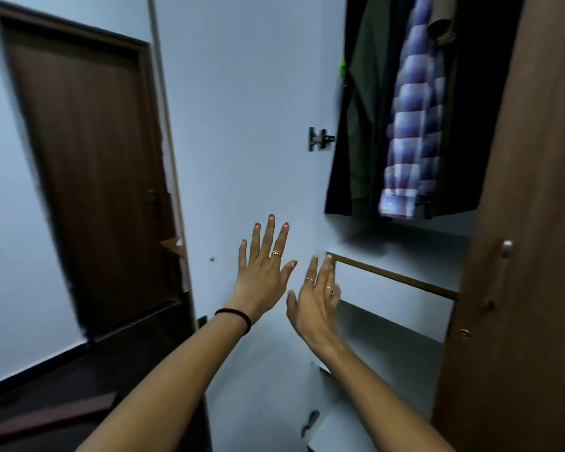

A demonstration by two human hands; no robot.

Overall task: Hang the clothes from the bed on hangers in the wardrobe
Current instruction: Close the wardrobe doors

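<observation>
- Wardrobe (532,203): brown wood-grain door standing open at the right, pale interior with a shelf edged in a thin brown strip below the hanging space.
- Dark olive-green garment (366,102): hangs at the left of the hanging space, its hem level with the dark clothes beside it.
- Blue-and-white checked shirt (411,125): hangs just right of the green garment, blurred, its cuffed sleeve dangling lowest.

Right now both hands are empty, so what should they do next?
Probably turn back to the bed for another garment: the left hand and right hand are open and hold nothing, while the checked shirt already hangs in the wardrobe.
</observation>
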